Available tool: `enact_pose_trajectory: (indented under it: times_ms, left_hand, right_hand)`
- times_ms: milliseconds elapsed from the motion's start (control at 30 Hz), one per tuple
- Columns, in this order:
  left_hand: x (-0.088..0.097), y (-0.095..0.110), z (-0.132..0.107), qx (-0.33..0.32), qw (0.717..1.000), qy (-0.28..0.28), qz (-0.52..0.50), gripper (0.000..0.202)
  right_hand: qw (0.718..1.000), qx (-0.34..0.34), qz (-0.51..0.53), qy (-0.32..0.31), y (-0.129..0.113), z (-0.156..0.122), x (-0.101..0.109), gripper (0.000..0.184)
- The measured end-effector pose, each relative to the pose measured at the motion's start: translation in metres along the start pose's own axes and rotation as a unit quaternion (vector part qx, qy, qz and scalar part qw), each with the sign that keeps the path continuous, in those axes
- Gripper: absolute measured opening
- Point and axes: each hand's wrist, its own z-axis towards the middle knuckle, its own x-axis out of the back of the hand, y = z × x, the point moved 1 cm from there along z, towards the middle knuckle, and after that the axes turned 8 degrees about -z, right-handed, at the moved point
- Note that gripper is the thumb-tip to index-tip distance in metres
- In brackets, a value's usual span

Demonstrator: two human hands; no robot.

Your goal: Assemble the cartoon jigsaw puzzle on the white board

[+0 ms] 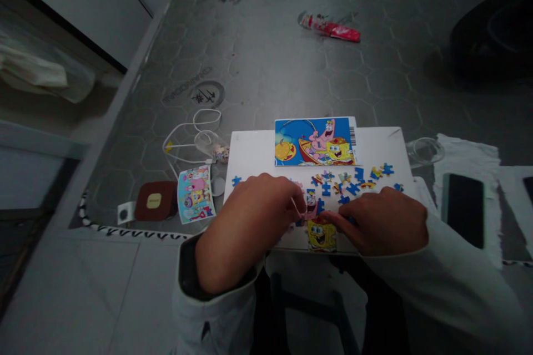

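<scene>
Both hands work over a partly joined jigsaw puzzle (321,234) near the front edge of a white board (254,150). My left hand (270,197) bends down at the puzzle's left side, its fingertips closed by a pink-faced piece (311,208); what they pinch is hidden. My right hand (375,221) points inward from the right, thumb and finger at the top of the yellow face section, and whether a piece is between them is unclear. Loose jigsaw pieces (353,187) lie scattered beyond the right hand. Behind them rests the picture card (316,141) with a boat and cartoon figures.
Left of the board are a cartoon sheet (195,194), a brown box (155,201) and a white cable (179,144). On the right, a phone (463,209) lies on white paper near a clear round cup (427,150). A red wrapper (333,29) lies farther off on the mat.
</scene>
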Motion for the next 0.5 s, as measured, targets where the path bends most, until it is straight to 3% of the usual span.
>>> enact_pose_trajectory:
  times_ms: [200, 500]
  left_hand:
    - [-0.001, 0.002, -0.002, 0.005, 1.0, -0.012, 0.019, 0.012]
    - [-0.001, 0.003, -0.004, 0.018, 0.999, -0.016, 0.044, 0.008]
  right_hand:
    - [1.0, -0.003, -0.006, 0.003, 0.0, 0.001, -0.002, 0.078]
    - [0.998, -0.028, -0.038, 0.036, -0.018, -0.009, 0.016, 0.061]
